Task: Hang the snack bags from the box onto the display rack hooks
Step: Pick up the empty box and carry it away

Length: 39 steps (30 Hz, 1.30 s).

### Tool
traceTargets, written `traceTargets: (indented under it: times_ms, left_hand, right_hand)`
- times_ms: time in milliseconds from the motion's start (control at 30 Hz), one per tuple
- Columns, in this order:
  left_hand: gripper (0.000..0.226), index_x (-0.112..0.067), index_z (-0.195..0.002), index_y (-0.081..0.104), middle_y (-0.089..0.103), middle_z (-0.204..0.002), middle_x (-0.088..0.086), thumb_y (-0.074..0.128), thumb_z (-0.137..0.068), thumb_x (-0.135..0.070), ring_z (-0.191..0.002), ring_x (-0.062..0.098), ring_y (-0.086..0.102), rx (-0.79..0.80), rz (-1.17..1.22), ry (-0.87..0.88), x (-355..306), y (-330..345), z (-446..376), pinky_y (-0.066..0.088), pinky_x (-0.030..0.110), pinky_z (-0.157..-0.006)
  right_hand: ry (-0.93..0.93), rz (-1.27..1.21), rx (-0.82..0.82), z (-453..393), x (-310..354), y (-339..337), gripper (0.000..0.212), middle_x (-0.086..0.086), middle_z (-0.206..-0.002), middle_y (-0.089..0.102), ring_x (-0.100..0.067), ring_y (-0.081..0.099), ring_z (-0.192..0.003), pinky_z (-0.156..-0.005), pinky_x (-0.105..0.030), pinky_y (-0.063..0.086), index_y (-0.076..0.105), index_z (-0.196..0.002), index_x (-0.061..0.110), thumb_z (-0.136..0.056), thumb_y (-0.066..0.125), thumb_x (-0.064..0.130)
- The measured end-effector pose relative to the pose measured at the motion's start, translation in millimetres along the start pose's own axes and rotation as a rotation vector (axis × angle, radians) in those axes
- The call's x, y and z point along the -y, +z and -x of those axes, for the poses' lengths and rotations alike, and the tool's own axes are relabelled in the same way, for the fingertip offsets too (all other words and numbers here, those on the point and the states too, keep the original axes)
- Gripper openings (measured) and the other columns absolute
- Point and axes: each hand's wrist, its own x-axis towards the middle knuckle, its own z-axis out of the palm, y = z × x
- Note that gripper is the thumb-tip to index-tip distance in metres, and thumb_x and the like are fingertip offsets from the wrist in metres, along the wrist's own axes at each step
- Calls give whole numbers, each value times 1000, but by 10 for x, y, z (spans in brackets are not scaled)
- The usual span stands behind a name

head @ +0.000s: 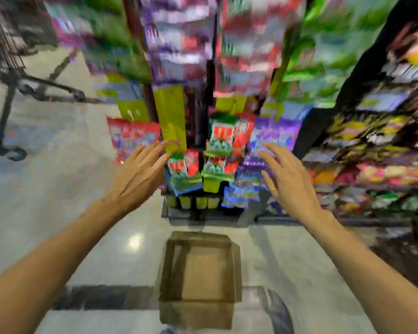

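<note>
The picture is blurred by motion. A brown cardboard box (176, 266) stands open on the floor below me, and I see no bags inside it. Ahead rises the display rack (198, 131), hung with many colourful snack bags (217, 145) in red, green, purple and yellow. My left hand (140, 172) reaches toward the lower left bags with fingers spread and nothing in it. My right hand (287, 179) is stretched out by the purple bags (275, 133) on the lower right, also with spread fingers and holding nothing.
Shelves (372, 160) packed with snacks run along the right side. A dark metal cart frame (22, 88) with wheels stands at the left on the pale glossy floor (58, 189). A dark stripe crosses the floor beside the box.
</note>
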Motion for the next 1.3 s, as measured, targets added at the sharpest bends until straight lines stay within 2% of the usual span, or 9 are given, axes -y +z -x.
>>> traceTargets:
  times_ms: [233,367,433,567,733,900,1067,1200,1300]
  left_hand:
    - [49,3,-119,54,58,-122,29,43,-76,-17,-104,37,58,280,191,-132,-255,2068,1321,37,40,-89]
    - [41,-1,-124,54,52,-131,28,61,-86,-10,-101,45,61,442,245,-204,-473,3024,2121,52,48,-81]
    - [45,-8,-132,49,45,-140,24,56,-91,-24,-106,46,59,540,285,-283,-574,3407,2485,51,51,-84]
    - [56,-16,-140,39,31,-149,17,32,-96,-50,-109,38,58,691,395,-366,-738,3977,3043,54,44,-80]
    - [60,-21,-144,33,6,-155,16,48,-90,-44,-118,41,50,810,396,-376,-877,4348,3407,54,46,-82]
    - [73,-13,-141,38,7,-156,16,73,-77,-12,-115,46,50,815,332,-389,-872,4475,3592,57,45,-71]
    - [67,-9,-144,32,1,-157,15,64,-86,-19,-119,45,49,828,322,-482,-922,4516,3679,56,44,-74]
    - [59,-13,-146,27,18,-154,16,50,-93,-27,-113,41,55,864,406,-619,-973,4501,3667,56,42,-78]
    - [61,-14,-147,22,26,-151,13,50,-94,-23,-112,39,56,868,493,-666,-984,4503,3647,54,41,-84]
  right_hand:
    - [334,-192,230,1432,56,2110,40,-18,-128,54,-30,48,-118,-93,-42,48,58,-124,5,-84,58,11]
    - [518,-248,407,2266,198,3049,42,-6,-143,42,-24,42,-128,-99,-33,41,48,-135,19,-94,54,21]
    - [648,-318,502,2636,243,3446,45,-2,-146,37,-21,39,-131,-98,-27,38,42,-139,24,-96,50,27]
    - [665,-190,657,3209,302,4044,50,-7,-150,31,-27,36,-133,-101,-39,40,39,-141,25,-94,53,32]
    - [704,-227,752,3555,327,4388,56,-7,-145,32,-26,48,-121,-86,-39,48,32,-143,32,-92,54,38]
    - [716,-376,810,3713,280,4520,73,-12,-129,48,-29,58,-97,-82,-38,50,20,-146,36,-88,59,16]
    - [777,-428,862,3672,289,4521,77,-12,-126,53,-25,56,-92,-82,-32,45,17,-147,36,-87,58,10]
    - [790,-427,865,3666,328,4502,77,-13,-127,53,-29,57,-100,-84,-34,46,17,-147,35,-88,56,7]
    - [801,-419,859,3683,339,4515,80,-11,-122,55,-23,58,-85,-81,-35,48,15,-146,38,-87,58,8]
